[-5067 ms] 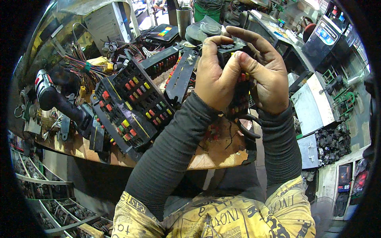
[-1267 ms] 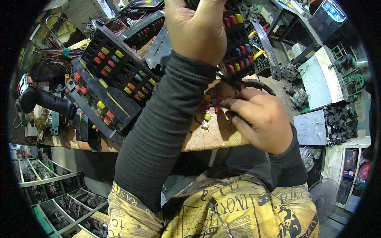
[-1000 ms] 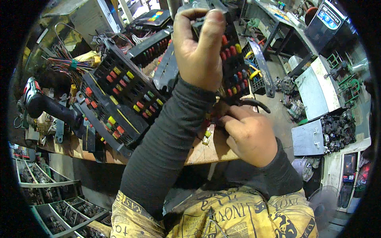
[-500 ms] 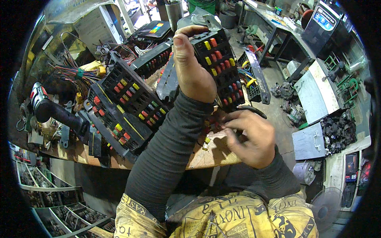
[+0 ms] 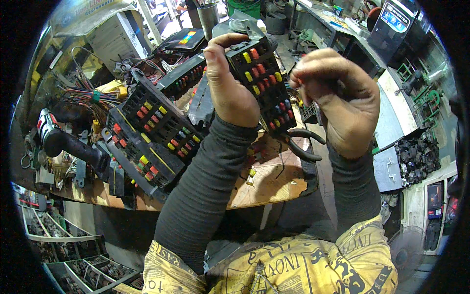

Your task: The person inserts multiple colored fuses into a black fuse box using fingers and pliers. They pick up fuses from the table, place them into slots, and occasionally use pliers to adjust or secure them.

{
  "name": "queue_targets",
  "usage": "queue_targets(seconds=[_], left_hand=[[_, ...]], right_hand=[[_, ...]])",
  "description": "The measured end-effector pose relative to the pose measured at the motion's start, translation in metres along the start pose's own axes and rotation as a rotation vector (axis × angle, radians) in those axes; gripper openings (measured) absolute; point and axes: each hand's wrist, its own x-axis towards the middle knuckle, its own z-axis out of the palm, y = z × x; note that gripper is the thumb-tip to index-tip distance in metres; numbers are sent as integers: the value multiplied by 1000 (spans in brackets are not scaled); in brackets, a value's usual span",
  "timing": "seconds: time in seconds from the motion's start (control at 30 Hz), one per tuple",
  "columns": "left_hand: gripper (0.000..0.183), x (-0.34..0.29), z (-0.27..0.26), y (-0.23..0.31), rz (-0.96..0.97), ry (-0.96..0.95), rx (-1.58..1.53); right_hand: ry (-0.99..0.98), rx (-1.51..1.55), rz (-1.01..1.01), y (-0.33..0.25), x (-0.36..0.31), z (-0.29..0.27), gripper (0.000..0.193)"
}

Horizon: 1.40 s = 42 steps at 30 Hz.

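Fuse box (image 5: pixel 261 100) of black moulded plastic stood tilted just right of the left hand (image 5: pixel 232 95), which was clamped on its upper left edge, the thumb in view, one finger hooked over the top and the others hidden behind. Small, shiny red, yellow and blue fuses (image 5: pixel 261 71) ran in rows across its face. To its right hung the right hand (image 5: pixel 340 98), fingers curled in toward the thumb; shadow hid the tips, so I could not tell whether they met or pinched anything. Below the left hand, pliers (image 5: pixel 304 155) with curved dark handles lay by the box's lower end, their heads out of sight. Red pieces (image 5: pixel 255 156) nearby blurred into shadow on the wooden table (image 5: pixel 267 193), its rim chipped. Left of that hand, the ribbed sleeve (image 5: pixel 196 196) cut off a corner of a broader black panel (image 5: pixel 161 132).
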Motion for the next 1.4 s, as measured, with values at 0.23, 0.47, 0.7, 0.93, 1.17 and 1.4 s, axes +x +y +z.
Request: queue_targets(seconds=[0.23,0.47,0.7,0.93,1.17,1.4], left_hand=[[60,2,2,-2,72,29,37],[58,0,6,1,55,56,-16],[69,-1,2,-1,83,-7,32],[68,4,-4,-6,138,4,83],[61,0,1,-4,99,-38,-63],[61,1,0,-2,87,-62,-61]], right_hand=[[-61,-248,-101,0,16,8,15],[-68,-60,-208,5,22,19,17],[10,-354,-65,-2,21,28,19],[-56,-746,-415,12,29,28,22],[-61,-730,-427,13,31,30,22],[-106,-740,-374,14,33,28,20]])
